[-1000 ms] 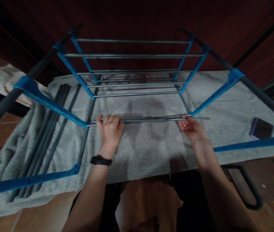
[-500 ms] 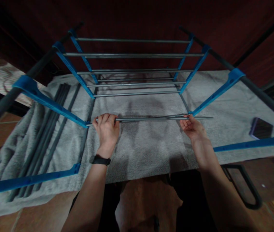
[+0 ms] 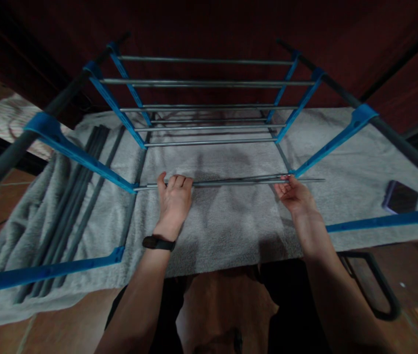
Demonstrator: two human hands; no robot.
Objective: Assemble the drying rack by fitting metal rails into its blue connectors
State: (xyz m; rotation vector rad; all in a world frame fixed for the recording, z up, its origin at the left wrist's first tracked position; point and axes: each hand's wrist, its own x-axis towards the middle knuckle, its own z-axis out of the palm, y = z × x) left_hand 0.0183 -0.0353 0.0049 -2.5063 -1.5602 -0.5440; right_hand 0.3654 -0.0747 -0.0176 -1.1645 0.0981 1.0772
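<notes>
Thin metal rods [image 3: 231, 182] run side to side between two blue plastic brackets of a partly built rack. My left hand [image 3: 175, 201], with a dark watch at its wrist, curls over the rods near their left end, one digit lifted. The left bracket [image 3: 83, 160] meets a rod end just beyond it. At the other end, my right hand [image 3: 297, 196] pinches the rods beside the foot of the right bracket [image 3: 332, 146]. One rod tip pokes out to the right past this hand. The exact fit at the bracket is hidden by my fingers.
Finished rod rows [image 3: 209, 83] span the far brackets. Dark grey tubes [image 3: 72, 211] lie on the grey blanket [image 3: 223, 226] at left. A phone [image 3: 400, 197] rests at right, near another blue bracket [image 3: 381, 221]. A dark red panel [image 3: 209, 24] stands behind.
My left hand has slid a little to the right along the rods, baring their left ends, and one digit has lifted. My right hand has stayed in place.
</notes>
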